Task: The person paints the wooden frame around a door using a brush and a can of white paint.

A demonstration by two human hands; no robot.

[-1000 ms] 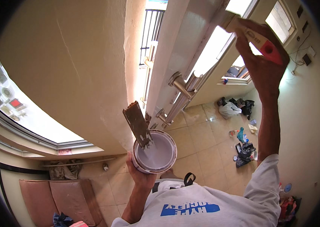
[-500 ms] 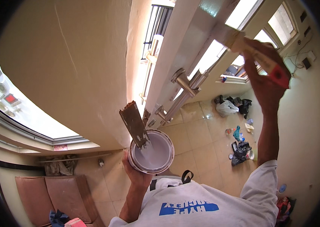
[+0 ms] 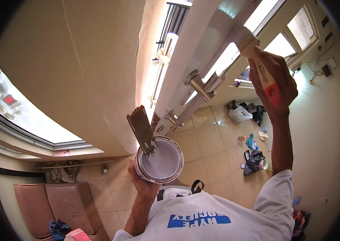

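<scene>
My left hand (image 3: 145,185) grips a round paint bucket (image 3: 182,161) from its left side and underneath. Whitish paint (image 3: 165,162) fills part of it, and a flat, paint-smeared wooden stick (image 3: 141,130) leans out over the far left rim. High on the right, my right hand (image 3: 278,76) is closed around the handle of a paintbrush (image 3: 266,74), pale wood with a red end. Its bristles lie against the edge of a grey-white door (image 3: 206,44) beside a glass strip; whether they press on it is hard to tell. A metal pull handle (image 3: 200,86) sticks out below the brush.
Left of the door runs a beige wall (image 3: 97,80) with a crack. A brown sofa (image 3: 69,205) stands at lower left. Plastic bags (image 3: 240,114) and litter, including a black bag (image 3: 254,162), lie on the tiled floor (image 3: 214,144). Windows (image 3: 300,26) are at upper right.
My right hand has shifted slightly left, and the brush handle's red end has swung left and down, while the bristles stay near the same spot. The bucket has barely moved.
</scene>
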